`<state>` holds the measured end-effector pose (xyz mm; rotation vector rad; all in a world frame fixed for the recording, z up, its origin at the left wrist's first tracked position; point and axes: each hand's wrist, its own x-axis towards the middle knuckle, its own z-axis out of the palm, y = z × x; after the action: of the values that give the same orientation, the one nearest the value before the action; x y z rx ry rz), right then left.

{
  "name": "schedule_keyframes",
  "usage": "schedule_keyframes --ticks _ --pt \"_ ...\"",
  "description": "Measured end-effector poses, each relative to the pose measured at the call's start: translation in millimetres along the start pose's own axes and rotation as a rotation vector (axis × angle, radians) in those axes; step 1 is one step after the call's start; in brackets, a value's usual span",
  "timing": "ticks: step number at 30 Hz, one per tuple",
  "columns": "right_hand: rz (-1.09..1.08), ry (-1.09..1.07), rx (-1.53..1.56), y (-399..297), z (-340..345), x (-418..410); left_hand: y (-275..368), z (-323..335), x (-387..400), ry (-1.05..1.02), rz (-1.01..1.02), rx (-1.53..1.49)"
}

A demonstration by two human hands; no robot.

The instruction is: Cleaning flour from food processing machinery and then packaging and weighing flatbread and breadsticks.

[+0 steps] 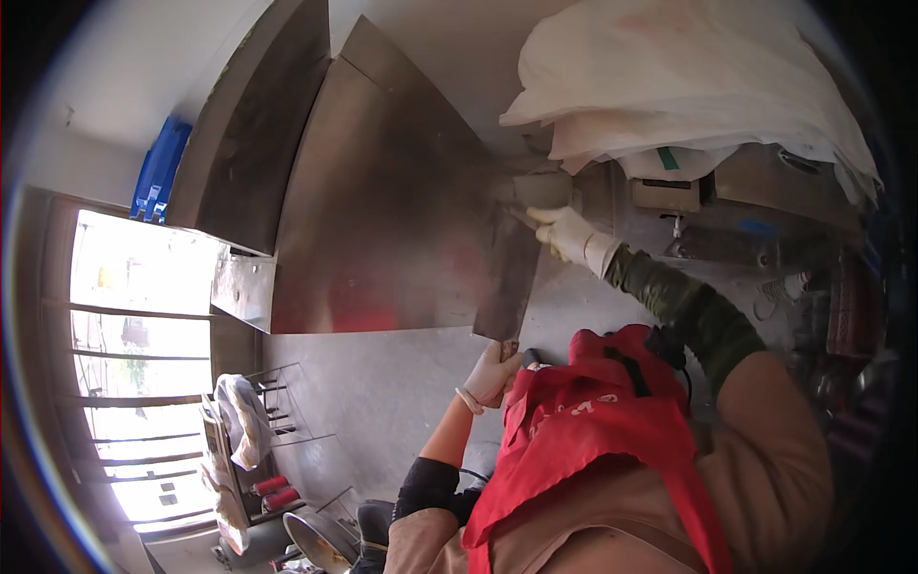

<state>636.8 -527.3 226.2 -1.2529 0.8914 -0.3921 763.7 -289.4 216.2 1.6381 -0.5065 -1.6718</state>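
Note:
My left hand (pixel 491 373), in a pale glove, is closed around the brown handle of a broad, flat metal blade (pixel 507 287). The blade slants up and away from that hand, beside the edge of a large stainless steel surface (pixel 387 215). At the blade's far end is my right hand (pixel 570 233), gloved too, under a dark green sleeve. Something slim and pale shows at its fingertips; blur hides whether it is a tool or a finger. Just beyond lies a pale rounded object (pixel 541 190), too blurred to name.
A white sheet (pixel 667 79) drapes over equipment at upper right. Farther left stand a steel box-like unit (pixel 258 129), a blue plastic item (pixel 159 168) and a bright barred window (pixel 143 359). Lower left holds a wire rack (pixel 301 402), red cylinders (pixel 276 493) and a round pan (pixel 323 534).

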Motion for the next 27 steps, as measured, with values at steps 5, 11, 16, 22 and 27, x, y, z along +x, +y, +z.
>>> schedule_keyframes --ticks 5,11,16,22,27 --pt "-0.02 -0.012 -0.038 1 -12 -41 7 -6 9 -0.007 0.042 -0.173" --pt "-0.025 0.083 -0.015 13 -6 -15 13 1 11 -0.017 -0.001 0.028" --pt "-0.43 -0.137 -0.457 40 11 -67 23 -13 18 0.035 0.053 -0.138" --pt "-0.439 -0.122 -0.574 11 37 -82 30 -15 18 0.047 -0.009 0.032" --pt "-0.469 -0.135 -0.622 28 34 -101 16 -15 24 0.009 -0.058 0.077"
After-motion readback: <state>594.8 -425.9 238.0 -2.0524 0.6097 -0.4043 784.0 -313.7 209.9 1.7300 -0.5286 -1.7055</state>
